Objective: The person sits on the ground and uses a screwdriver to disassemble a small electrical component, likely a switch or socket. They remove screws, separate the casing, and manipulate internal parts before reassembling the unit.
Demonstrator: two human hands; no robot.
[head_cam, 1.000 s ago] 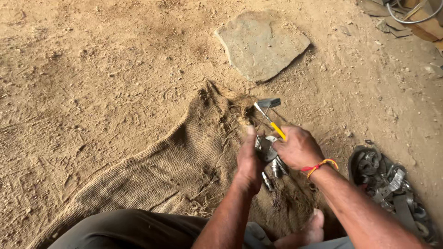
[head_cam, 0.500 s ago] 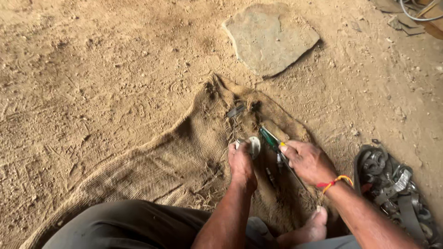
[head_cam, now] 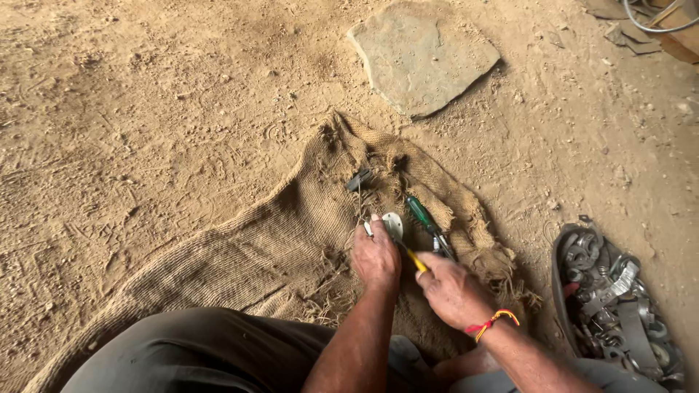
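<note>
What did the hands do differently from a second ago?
Both hands came down from the raised metal bundle to the burlap sack. The left hand now presses a small pale disc; the right hand works a yellow-handled tool against it. The flat stone stayed put.

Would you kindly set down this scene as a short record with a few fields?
Setting: dirt ground with a burlap sack spread on it
Left hand: grip on a small pale round part
Right hand: grip on a yellow-handled tool aimed at that part
On the sack: green-handled screwdriver, small dark piece
Beyond the sack: flat stone
To the right: container of metal parts
Wrist: red and yellow thread on the right
</note>
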